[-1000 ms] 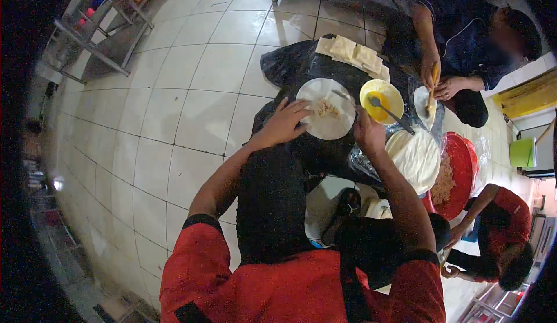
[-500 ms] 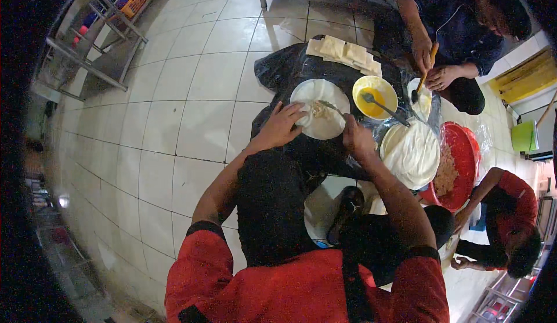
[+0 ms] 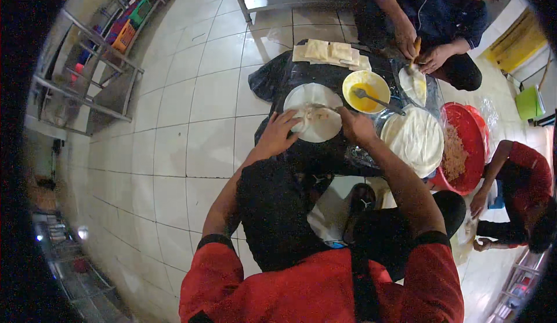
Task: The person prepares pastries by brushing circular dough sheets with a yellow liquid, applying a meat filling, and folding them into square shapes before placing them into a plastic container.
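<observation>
A round white wrapper [image 3: 325, 127] lies flat on black plastic sheeting [image 3: 272, 79] spread on the tiled floor. My left hand [image 3: 279, 134] folds its near-left edge inward over the filling. My right hand [image 3: 355, 127] grips its right edge. Both hands pinch the thin sheet. A yellow bowl [image 3: 365, 91] with a utensil in it stands just beyond my right hand. To the right lies a stack of round white wrappers [image 3: 415, 140].
A red basin of shredded filling [image 3: 464, 149] sits at the right. Folded wrapped pieces [image 3: 331, 51] lie at the far edge of the sheeting. One person sits opposite holding a wrapper [image 3: 413, 84]; another crouches at the right. Metal racks [image 3: 93, 73] stand at the left.
My view has shifted so the work area sits higher and closer. My left hand has pulled the wrapper's left side inward, and my right hand has moved to its right edge.
</observation>
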Tool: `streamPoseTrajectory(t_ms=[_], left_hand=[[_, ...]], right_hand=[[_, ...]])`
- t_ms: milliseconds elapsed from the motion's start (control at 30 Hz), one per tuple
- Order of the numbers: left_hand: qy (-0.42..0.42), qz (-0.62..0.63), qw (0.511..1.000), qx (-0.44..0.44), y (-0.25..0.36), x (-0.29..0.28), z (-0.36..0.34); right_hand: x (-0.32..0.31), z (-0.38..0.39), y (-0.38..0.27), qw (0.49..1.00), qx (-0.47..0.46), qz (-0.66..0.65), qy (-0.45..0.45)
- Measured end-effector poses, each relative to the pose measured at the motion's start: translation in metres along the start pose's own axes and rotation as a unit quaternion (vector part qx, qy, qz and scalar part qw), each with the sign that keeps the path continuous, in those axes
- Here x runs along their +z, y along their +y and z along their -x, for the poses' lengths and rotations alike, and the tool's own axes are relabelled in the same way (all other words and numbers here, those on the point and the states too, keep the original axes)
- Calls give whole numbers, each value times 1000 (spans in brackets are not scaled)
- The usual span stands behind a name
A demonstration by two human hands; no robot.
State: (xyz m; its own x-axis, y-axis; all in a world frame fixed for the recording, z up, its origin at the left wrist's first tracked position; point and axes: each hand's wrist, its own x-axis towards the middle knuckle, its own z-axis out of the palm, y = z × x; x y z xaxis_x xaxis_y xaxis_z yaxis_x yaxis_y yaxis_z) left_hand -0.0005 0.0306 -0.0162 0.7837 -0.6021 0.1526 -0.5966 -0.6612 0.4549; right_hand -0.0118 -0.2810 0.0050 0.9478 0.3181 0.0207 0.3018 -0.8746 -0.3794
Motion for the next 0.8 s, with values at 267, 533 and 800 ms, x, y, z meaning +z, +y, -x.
streamPoseTrajectory(t_ms=[267, 533, 800], left_hand=[[-25, -4, 1000, -16, 2, -1, -3], [-6, -24, 1000, -5, 7, -3, -3], [-20, -48, 998, 38, 28, -12, -6]], right_hand=[[3, -8, -7, 996, -59, 26, 63], [-27, 2, -15, 1000, -7, -2, 12], [-146, 32, 17, 980, -43, -193, 32]])
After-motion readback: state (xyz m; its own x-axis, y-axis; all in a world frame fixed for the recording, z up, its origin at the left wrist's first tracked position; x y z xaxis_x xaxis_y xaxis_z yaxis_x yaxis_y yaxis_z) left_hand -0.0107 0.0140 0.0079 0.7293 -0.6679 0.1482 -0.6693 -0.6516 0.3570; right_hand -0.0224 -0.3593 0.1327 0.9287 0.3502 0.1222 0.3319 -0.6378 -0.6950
